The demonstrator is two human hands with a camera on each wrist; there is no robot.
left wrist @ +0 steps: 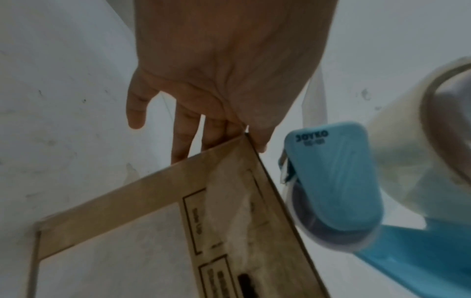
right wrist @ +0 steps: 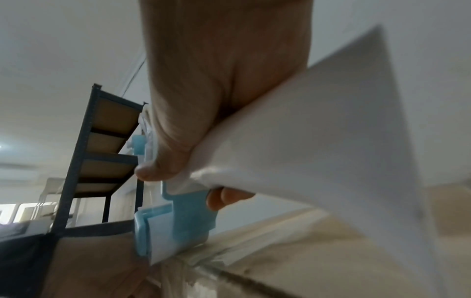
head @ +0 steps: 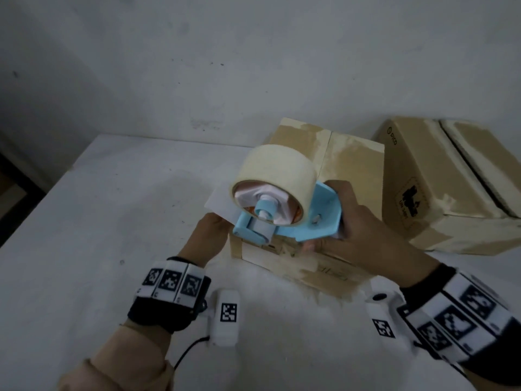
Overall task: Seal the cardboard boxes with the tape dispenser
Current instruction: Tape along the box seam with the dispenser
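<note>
Starting the seam: my right hand (head: 363,232) grips the pale-blue plastic tape dispenser (head: 284,221) at the near edge of the brown cardboard box (head: 352,165), left hand (head: 210,235) flat-fingered steadying its corner; next, press down, draw back.

I see a white tabletop (head: 84,221), scuffed and speckled with dark marks, carrying two cardboard boxes — the near box (head: 352,170) sits at mid-table with old tape residue on its flaps, and the second box (head: 423,176) stands just beside it to the right.
</note>
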